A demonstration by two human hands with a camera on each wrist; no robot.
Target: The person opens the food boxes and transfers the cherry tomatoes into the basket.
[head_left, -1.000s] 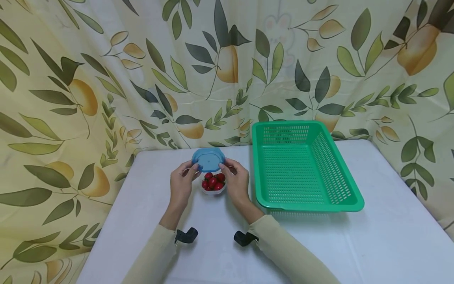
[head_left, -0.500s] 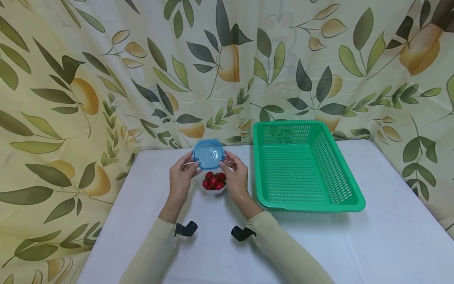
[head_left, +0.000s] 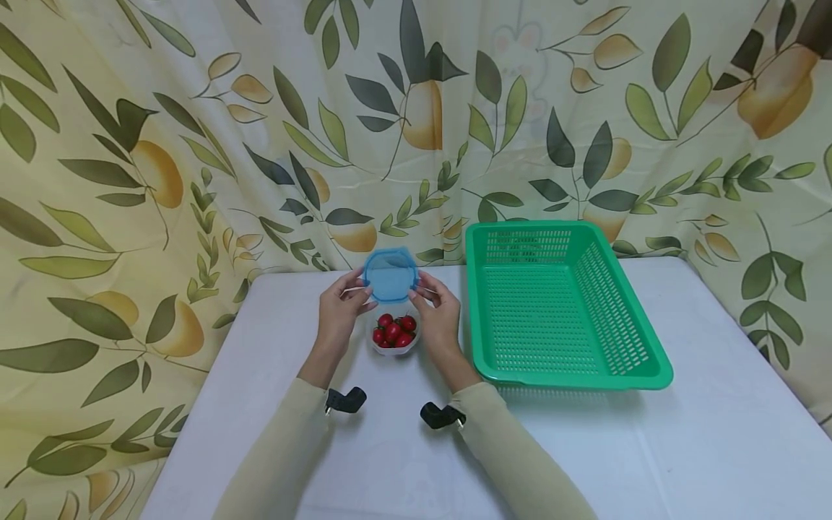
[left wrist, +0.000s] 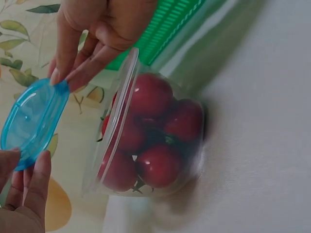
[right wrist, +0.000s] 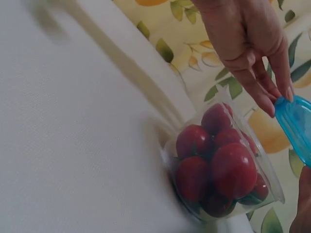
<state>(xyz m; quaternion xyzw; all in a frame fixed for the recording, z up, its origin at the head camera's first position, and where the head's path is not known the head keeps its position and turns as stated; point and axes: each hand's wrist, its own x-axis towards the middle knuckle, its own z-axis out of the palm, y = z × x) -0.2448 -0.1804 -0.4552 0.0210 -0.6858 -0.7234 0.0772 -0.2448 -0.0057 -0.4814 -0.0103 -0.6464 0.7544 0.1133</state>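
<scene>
A translucent blue lid [head_left: 391,276] is held up above and behind a small clear container [head_left: 396,352] of red cherry tomatoes [head_left: 393,333]. My left hand [head_left: 341,307] pinches its left edge between thumb and fingers. At the opposite edge, my right hand [head_left: 439,309] pinches it the same way. The lid stands tilted, apart from the container, which rests uncovered on the white table. In the left wrist view, the lid [left wrist: 34,121] hangs beside the rim of the container. The right wrist view shows only part of the lid [right wrist: 297,124], with several tomatoes [right wrist: 218,165] visible through the clear wall.
A large green plastic basket [head_left: 633,381] with perforated sides sits on the table to the right of my right hand. The white cloth-covered table [head_left: 390,462] extends in front. Behind it hangs a curtain [head_left: 273,43] patterned with leaves and fruit.
Both hands have raised the lid and carried it back, away from the container, tilting it more upright. More of the tomatoes and the container's rim show now. The basket has stayed put.
</scene>
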